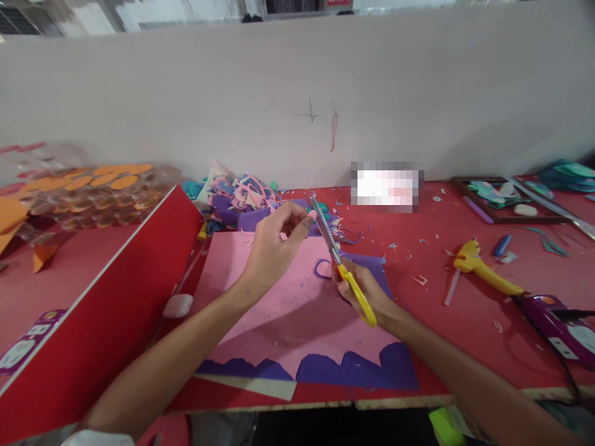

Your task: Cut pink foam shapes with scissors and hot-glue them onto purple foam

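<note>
My left hand [280,243], thumb and forefinger pinched together, holds a small pink piece [313,215] beside the blades of the yellow-handled scissors [333,248]. Right hand [360,286]: fingers curled closed around the scissors, above the pink sheet [297,322], which lies on a purple sheet [357,371].

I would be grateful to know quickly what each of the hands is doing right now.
Left hand: closed, thumb and fingertips pinching a small pink piece.
Right hand: closed around the yellow-handled scissors.
</note>
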Available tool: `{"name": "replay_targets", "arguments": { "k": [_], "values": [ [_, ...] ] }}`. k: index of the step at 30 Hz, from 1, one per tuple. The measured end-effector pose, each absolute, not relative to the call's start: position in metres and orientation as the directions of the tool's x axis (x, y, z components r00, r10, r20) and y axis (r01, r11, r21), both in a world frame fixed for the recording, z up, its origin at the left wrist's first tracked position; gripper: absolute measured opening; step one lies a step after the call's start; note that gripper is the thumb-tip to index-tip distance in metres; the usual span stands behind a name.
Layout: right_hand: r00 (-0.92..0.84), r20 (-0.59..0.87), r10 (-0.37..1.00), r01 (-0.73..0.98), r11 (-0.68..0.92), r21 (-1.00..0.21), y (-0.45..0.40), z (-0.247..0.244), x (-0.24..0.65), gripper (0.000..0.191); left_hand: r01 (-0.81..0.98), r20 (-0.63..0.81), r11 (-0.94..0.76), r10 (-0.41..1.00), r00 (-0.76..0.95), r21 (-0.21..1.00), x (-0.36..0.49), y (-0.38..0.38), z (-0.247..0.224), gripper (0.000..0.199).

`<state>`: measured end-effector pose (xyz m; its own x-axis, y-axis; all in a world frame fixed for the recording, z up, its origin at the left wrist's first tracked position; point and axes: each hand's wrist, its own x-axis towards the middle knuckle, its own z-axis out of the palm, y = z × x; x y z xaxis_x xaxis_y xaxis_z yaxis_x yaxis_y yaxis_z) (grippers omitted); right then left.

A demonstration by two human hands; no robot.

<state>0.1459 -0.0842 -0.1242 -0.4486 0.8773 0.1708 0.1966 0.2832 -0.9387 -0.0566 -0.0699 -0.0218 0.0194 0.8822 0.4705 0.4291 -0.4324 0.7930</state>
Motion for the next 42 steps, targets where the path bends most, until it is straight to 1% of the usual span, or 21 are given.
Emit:
{"name": "replay_targets", "arguments": {
  "k": [5, 11, 16, 20, 25, 29, 36, 42],
  "values": [
    [-0.446, 0.133, 0.885, 0.178, 0.233, -0.956, -0.082, -0.132, 0.148, 0.055, 0.451, 0.479, -0.444, 0.877, 0.041, 0.774, -0.054, -0.071, -0.021, 0.020],
    [-0.453, 0.131, 0.882, 0.166, 0.227, -0.960, -0.082, -0.128, 0.148, 0.052, 0.448, 0.461, -0.430, 0.886, 0.045, 0.784, -0.054, -0.072, -0.021, 0.020],
    [-0.457, 0.134, 0.879, 0.160, 0.229, -0.960, -0.080, -0.127, 0.144, 0.052, 0.438, 0.462, -0.426, 0.886, 0.026, 0.792, -0.057, -0.071, -0.022, 0.021],
    [-0.463, 0.127, 0.877, 0.154, 0.221, -0.963, -0.081, -0.126, 0.142, 0.057, 0.432, 0.465, -0.427, 0.885, 0.021, 0.794, -0.058, -0.071, -0.021, 0.019],
    [-0.470, 0.171, 0.866, 0.129, 0.260, -0.957, -0.083, -0.129, 0.144, 0.061, 0.445, 0.468, -0.436, 0.883, 0.042, 0.782, -0.054, -0.073, -0.019, 0.020],
    [-0.482, 0.195, 0.854, 0.102, 0.275, -0.956, -0.081, -0.140, 0.147, 0.055, 0.453, 0.465, -0.436, 0.884, 0.053, 0.778, -0.052, -0.075, -0.018, 0.019],
    [-0.474, 0.194, 0.859, 0.161, 0.301, -0.940, -0.083, -0.130, 0.144, 0.061, 0.454, 0.462, -0.431, 0.886, 0.047, 0.780, -0.053, -0.075, -0.018, 0.021],
    [-0.490, 0.221, 0.843, 0.172, 0.341, -0.924, -0.083, -0.128, 0.145, 0.059, 0.433, 0.489, -0.450, 0.872, 0.023, 0.781, -0.054, -0.075, -0.018, 0.018]
  ]
}}
